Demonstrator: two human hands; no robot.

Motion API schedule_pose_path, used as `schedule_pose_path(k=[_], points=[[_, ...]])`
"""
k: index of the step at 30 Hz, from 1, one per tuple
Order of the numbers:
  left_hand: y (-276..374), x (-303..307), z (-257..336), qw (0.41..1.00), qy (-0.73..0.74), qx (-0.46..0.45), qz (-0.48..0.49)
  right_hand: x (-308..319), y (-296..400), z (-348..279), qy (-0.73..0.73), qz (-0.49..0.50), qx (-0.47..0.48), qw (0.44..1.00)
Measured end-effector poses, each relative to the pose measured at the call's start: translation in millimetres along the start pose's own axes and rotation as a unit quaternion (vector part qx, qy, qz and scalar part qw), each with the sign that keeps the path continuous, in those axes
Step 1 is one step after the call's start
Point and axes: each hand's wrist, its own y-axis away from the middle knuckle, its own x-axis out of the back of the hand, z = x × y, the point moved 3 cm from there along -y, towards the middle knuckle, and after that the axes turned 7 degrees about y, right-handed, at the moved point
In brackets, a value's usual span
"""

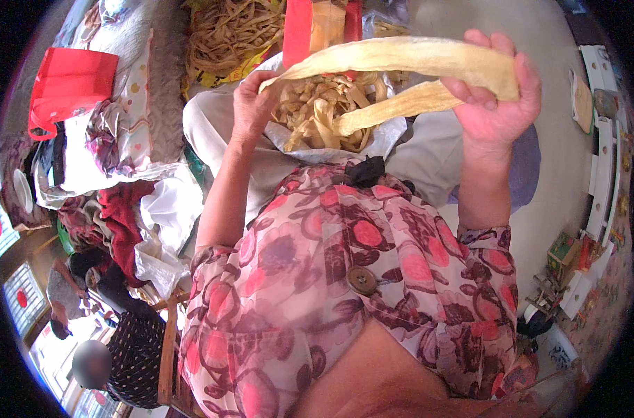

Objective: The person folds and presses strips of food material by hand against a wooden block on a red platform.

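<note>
A long pale-yellow strip of dried plant material (400, 55) is stretched between both hands above my lap. My left hand (254, 102) pinches its narrow, twisted end. My right hand (497, 99) grips the wide end, which lies flat across the fingers and palm. From the right fingers a second length (400, 106) slopes down to the heap; whether it belongs to the same strip I cannot tell. Between my crossed legs sits a whitish plastic bag (398, 137), holding many curled dried strips (325, 107).
Beyond my lap lie a brown tangle of strips (233, 39) on yellow plastic sheeting (228, 73) and a red object (297, 34). At left are a red bag (74, 83), crumpled cloth (121, 219) and white plastic (168, 214). Two people (134, 355) are at lower left near a wooden chair (166, 350).
</note>
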Motion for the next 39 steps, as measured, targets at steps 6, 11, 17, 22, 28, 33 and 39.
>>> schedule_pose_path(k=[6, 11, 17, 22, 28, 33, 39], points=[[13, -4, 48, 0.961, -0.246, -0.121, 0.018, 61, 2, 73, 0.689, -0.119, -0.106, 0.707], [25, -46, 77, 0.904, -0.380, -0.177, -0.082, 26, 6, 117, 0.526, -0.104, -0.048, 0.842], [23, -62, 97, 0.908, -0.302, -0.236, -0.168, 40, 6, 155, 0.438, -0.151, -0.252, 0.849], [21, -39, 86, 0.984, -0.071, -0.049, -0.154, 46, 6, 135, 0.584, -0.089, -0.149, 0.793], [20, -46, 79, 0.984, -0.114, -0.053, -0.122, 20, 6, 135, 0.644, -0.040, 0.067, 0.761], [26, -63, 96, 0.966, -0.197, -0.124, -0.112, 5, -3, 124, 0.609, -0.156, -0.047, 0.776], [24, -58, 84, 0.999, -0.023, 0.002, -0.039, 12, 0, 127, 0.707, -0.115, 0.157, 0.680]])
